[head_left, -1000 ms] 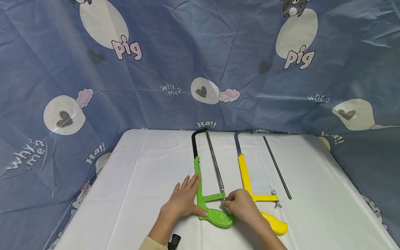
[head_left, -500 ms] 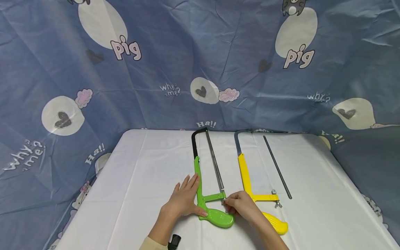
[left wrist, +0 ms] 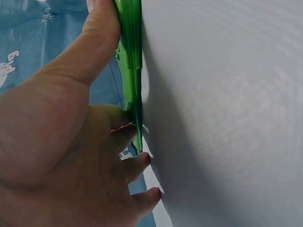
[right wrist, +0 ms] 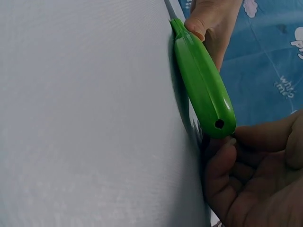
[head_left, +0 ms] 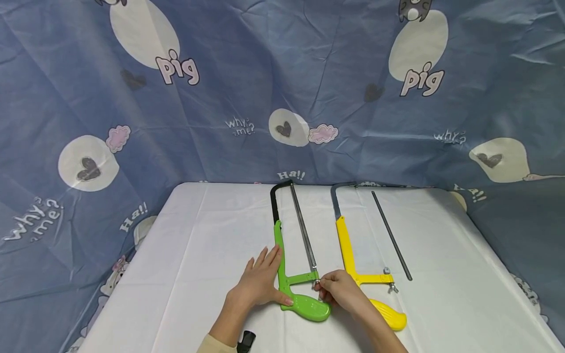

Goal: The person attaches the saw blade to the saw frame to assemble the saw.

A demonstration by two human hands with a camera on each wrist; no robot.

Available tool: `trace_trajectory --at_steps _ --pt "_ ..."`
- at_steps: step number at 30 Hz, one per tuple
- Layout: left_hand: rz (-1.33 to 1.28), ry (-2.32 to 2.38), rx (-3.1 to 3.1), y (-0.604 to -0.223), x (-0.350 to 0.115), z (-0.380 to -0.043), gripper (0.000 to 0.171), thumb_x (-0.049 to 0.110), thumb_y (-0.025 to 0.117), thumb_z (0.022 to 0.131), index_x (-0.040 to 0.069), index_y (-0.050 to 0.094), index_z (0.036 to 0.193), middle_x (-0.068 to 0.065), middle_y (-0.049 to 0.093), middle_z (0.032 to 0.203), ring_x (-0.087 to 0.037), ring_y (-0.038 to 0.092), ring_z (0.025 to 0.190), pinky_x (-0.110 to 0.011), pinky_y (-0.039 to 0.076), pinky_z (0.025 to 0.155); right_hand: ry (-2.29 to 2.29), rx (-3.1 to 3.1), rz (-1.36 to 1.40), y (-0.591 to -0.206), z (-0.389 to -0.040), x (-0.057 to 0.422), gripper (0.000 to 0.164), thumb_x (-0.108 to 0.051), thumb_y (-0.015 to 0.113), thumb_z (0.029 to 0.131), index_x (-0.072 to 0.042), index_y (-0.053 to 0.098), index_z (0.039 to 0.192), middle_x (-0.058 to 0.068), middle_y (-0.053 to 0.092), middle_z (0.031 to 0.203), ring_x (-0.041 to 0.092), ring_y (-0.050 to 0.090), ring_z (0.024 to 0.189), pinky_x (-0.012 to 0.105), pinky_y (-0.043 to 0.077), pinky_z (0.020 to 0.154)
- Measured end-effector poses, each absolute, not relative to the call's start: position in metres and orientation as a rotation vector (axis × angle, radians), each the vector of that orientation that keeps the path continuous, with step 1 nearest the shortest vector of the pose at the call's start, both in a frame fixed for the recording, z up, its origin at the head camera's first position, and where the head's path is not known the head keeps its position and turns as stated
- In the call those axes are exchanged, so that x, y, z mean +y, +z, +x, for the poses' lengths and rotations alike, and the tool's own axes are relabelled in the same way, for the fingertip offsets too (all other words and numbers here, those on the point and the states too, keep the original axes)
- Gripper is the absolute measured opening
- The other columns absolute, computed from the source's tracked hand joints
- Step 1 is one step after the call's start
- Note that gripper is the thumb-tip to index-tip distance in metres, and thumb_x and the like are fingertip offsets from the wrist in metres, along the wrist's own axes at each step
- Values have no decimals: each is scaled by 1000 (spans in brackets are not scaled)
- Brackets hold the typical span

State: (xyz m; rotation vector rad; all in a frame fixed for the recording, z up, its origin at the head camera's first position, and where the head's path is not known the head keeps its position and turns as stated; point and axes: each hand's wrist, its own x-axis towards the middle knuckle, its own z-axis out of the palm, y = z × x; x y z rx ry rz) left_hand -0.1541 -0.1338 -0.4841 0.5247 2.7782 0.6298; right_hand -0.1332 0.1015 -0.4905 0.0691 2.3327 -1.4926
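On the white table lies a green hacksaw (head_left: pixel 309 308) with a black front bow and a blade (head_left: pixel 303 228) stretched along its side. My left hand (head_left: pixel 258 282) rests on it with fingers spread, fingertips at the green frame and thumb on the handle. In the left wrist view the thumb (left wrist: pixel 102 30) presses the green edge. My right hand (head_left: pixel 342 289) pinches the small metal wing nut (head_left: pixel 316 284) at the end of the green crossbar. The green handle (right wrist: pixel 203 80) hides the wing nut in the right wrist view, where the right fingers curl just beyond it.
Right of the green saw lies a yellow hacksaw (head_left: pixel 346 245) with its own wing nut (head_left: pixel 393 289) and no blade fitted. A loose blade (head_left: pixel 392 235) lies farther right. A black object (head_left: pixel 246 341) shows by the left wrist. Blue printed cloth (head_left: pixel 247 88) hangs behind the table.
My right fingers have shifted slightly around the wing nut, backing off a little to the right and then closing at it again. The left hand and both saws have stayed in place.
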Motion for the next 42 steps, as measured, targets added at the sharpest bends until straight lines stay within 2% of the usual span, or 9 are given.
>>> trace_trajectory --at_steps 5,9,13,19,29,36,42 --pt "532 628 2764 -484 -133 -154 129 62 85 62 5 21 158 -12 16 167 -40 14 154 -66 17 119 -1219 2633 46 -482 -132 101 16 -16 64 90 -6 76 89 1 68 73 12 55 64 27 46 57" --pt "524 624 2776 -483 -134 -154 130 62 85 61 5 21 158 -12 17 167 -40 15 154 -66 18 118 -1000 2847 -92 -472 -130 98 10 -18 71 86 -10 75 90 -3 66 77 11 53 67 27 45 60" --pt "530 612 2788 -482 -134 -154 130 62 85 60 5 22 158 -13 18 167 -40 15 154 -66 18 118 -808 2973 -253 -468 -126 92 7 -18 75 83 -12 73 81 -6 58 70 9 48 60 24 40 54" --pt "532 614 2781 -482 -135 -154 130 63 85 61 5 22 158 -13 18 167 -40 15 154 -66 18 119 -497 3173 -412 -474 -122 83 16 -23 81 78 -14 69 72 -9 50 62 6 39 53 21 32 47" --pt "548 622 2788 -481 -135 -153 130 62 86 60 3 23 158 -15 19 166 -42 17 153 -67 20 117 -75 3329 -448 -480 -123 67 17 -21 83 72 -9 72 71 0 57 60 14 48 53 32 43 46" --pt "544 622 2790 -484 -135 -155 131 63 85 60 4 22 158 -13 18 167 -42 16 153 -68 19 117 -7 3367 -463 -481 -124 65 18 -22 86 71 -9 73 71 1 59 57 13 47 50 31 42 44" --pt "536 624 2787 -487 -135 -157 131 63 85 60 5 22 158 -12 18 167 -41 15 153 -67 18 118 -67 3341 -441 -482 -125 66 18 -20 82 72 -9 71 65 -1 55 53 12 45 47 31 40 42"
